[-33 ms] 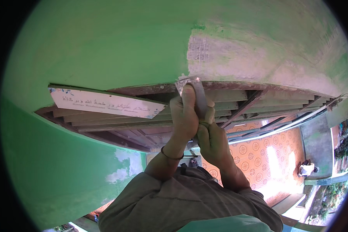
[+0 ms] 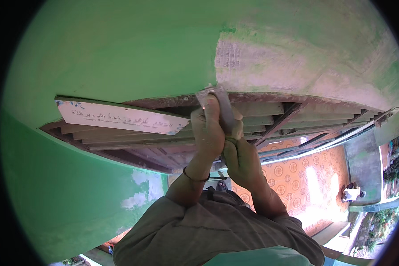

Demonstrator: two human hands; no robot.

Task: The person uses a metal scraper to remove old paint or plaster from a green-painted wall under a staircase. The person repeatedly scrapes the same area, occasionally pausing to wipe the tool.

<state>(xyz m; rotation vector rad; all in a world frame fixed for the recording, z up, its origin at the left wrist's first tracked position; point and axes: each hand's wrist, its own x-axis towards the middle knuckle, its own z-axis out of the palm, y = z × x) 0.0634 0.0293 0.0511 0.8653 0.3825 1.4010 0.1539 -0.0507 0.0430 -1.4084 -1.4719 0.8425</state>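
Found the flat metal scraper [image 2: 226, 109] gripped in both hands, out in front of the body, at the upper edge of the wooden frame [image 2: 270, 96]. Noted its long axis running away from the body, leaning slightly left toward the blade end. Recorded the left hand [image 2: 208, 128] as nearer the blade, thumb laid along its flat face, and the right hand [image 2: 243, 162] as closed just below, around the lower end; could not see the handle. Placed the blade's edge at the foot of the boundary between green paint [image 2: 137, 53] and pale patch [image 2: 261, 68]; could not confirm contact. Logged the tilted white board [image 2: 119, 118] left of the hands.
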